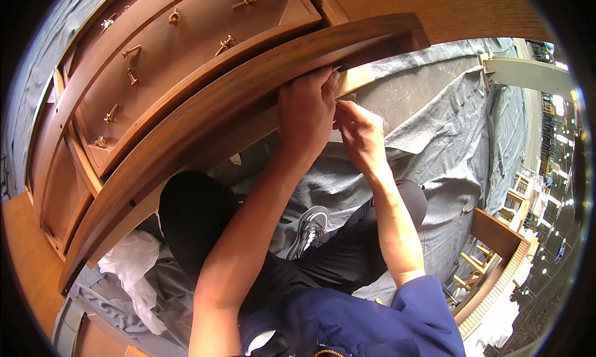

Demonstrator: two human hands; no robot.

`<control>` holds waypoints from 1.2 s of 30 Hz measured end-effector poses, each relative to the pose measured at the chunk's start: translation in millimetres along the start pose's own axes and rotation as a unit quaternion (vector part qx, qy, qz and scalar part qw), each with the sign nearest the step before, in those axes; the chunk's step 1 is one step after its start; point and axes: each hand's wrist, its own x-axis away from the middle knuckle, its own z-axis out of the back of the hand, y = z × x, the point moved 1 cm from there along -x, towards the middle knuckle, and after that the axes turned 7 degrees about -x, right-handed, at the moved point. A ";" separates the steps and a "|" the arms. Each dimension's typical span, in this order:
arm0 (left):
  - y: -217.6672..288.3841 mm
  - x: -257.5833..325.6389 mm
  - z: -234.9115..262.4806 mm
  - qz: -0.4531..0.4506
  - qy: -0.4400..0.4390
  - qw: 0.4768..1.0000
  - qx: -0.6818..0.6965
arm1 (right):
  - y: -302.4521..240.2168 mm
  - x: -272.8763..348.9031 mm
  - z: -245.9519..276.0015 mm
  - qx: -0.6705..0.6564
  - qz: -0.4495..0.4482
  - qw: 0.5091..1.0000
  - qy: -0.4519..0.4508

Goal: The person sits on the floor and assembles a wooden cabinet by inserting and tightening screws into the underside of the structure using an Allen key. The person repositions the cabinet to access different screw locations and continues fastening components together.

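Note:
A long, curved brown wooden rail runs across in front of me, part of a larger piece of furniture. My left hand is at the rail's lower face near its right end, fingers curled together. A tiny shiny bit shows by its fingertips, too small to name. Just right of it, my right hand is closed in a pinch, its fingertips close to the left hand. What either hand holds is hidden. Behind the rail, several brass-coloured bolts lie scattered on a recessed brown panel.
Grey cloth covers the floor around my crossed legs. Crumpled white plastic lies at the left. A flat wooden board extends at the top right. Wooden furniture parts stand at the right, near a pale beam.

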 end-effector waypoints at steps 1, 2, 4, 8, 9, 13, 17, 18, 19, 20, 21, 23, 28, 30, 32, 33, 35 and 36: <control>0.8 1.3 -1.0 0.006 0.004 1.000 0.006 | 0.0 0.6 -0.2 -0.020 -0.032 0.999 -0.006; 1.5 2.6 -1.8 0.012 0.008 1.000 0.012 | -0.2 1.4 0.0 -0.040 -0.064 0.997 -0.011; 0.8 5.3 -1.7 0.057 0.008 0.995 0.085 | -2.6 1.7 1.7 -0.087 -0.123 0.988 -0.033; 5.4 11.5 -2.3 0.147 -0.012 0.964 0.222 | -8.5 6.6 14.3 -0.152 -0.189 0.968 -0.069; 6.6 9.8 -2.1 0.149 -0.013 0.965 0.217 | -8.0 8.3 16.0 -0.158 -0.195 0.965 -0.071; 7.5 7.7 -6.0 0.148 -0.009 0.971 0.186 | -3.9 10.7 10.9 -0.068 -0.121 0.990 -0.027; 2.0 8.5 -12.2 0.135 0.023 0.970 0.201 | -0.6 4.4 -3.9 -0.040 -0.106 0.994 -0.004; -1.2 10.2 -12.5 0.156 0.024 0.961 0.226 | -2.0 1.6 -8.0 -0.025 -0.102 0.995 0.000; 0.1 9.6 -14.6 0.174 0.019 0.951 0.255 | 2.9 -1.0 -7.7 -0.048 -0.139 0.989 0.010; 1.5 9.0 -16.4 0.192 0.014 0.939 0.284 | 6.5 -2.9 -6.5 -0.048 -0.139 0.989 0.014; 3.6 8.8 -17.9 0.189 0.014 0.938 0.290 | 9.7 -4.2 -5.3 -0.048 -0.139 0.989 0.017; 1.9 9.9 -15.3 0.186 0.018 0.938 0.292 | 11.9 -4.3 -7.5 -0.049 -0.133 0.990 0.010; 3.9 8.4 -10.8 0.153 -0.017 0.968 0.195 | 19.4 3.0 -5.9 -0.007 -0.053 0.998 -0.019; 5.0 8.1 -7.7 0.150 -0.021 0.971 0.183 | 16.4 5.9 -5.9 -0.019 -0.064 0.998 -0.016; 5.3 8.8 -6.4 0.140 -0.021 0.972 0.187 | 13.9 6.7 -5.0 0.015 -0.030 0.999 -0.014; 5.8 10.1 -5.9 0.139 -0.018 0.972 0.191 | 12.7 8.0 -6.0 0.022 -0.022 0.999 -0.013; 7.0 9.8 -6.0 0.130 -0.013 0.971 0.200 | 11.2 8.7 -7.8 0.036 -0.001 0.999 -0.007; 7.3 9.9 -5.9 0.133 -0.017 0.971 0.196 | 10.6 9.0 -7.3 0.039 0.002 0.999 -0.005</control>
